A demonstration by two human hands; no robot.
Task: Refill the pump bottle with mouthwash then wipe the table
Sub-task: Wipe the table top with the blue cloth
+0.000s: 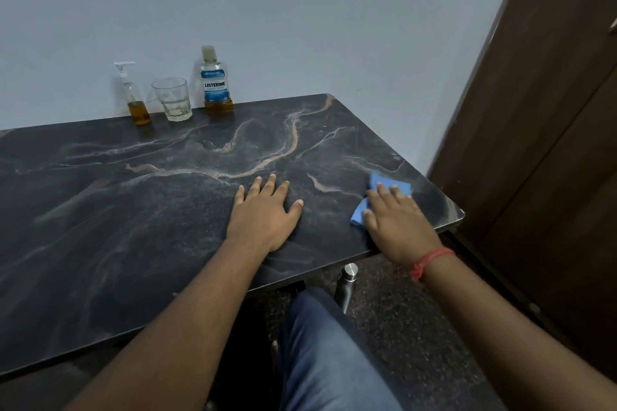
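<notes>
Blue microfibre-type cloth (384, 202) lies flat near the R front corner of the dark marble-look table (133, 210), pinned under the right hand (395, 222). R fingers are spread fairly wide and pressed flat on top of the cloth, palm down, not pinching it; part of the cloth sticks out past the fingertips and at the thumb side. Left hand (263, 213) is bare, also palm down w/ fingers splayed, resting on the tabletop just L of the cloth, holding nothing. Red thread band (430, 262) on R wrist.

Handling guess: cloth looks thin, soft, v. light, no stiffness, so it will bunch or fold if pushed from one edge. Best driven by flat palm + finger pressure over its middle, as now. Top looks smooth/hard, so the cloth should slide easily; could slip out from under the hand if pressure is light.

Back by the wall, well apart from both hands: pump bottle (132, 97) w/ amber liquid low in it, pump head on; clear glass tumbler (172, 98) just R of it; Listerine mouthwash bottle (216, 82), cap on, amber liquid only near the base. Bottles look like light plastic, tippy when near-empty; the glass is fragile, so wipe around w/ care. Refill step seems done, wiping step in hand. No visible spill on the top, tho the sheen makes that hard to tell.
</notes>
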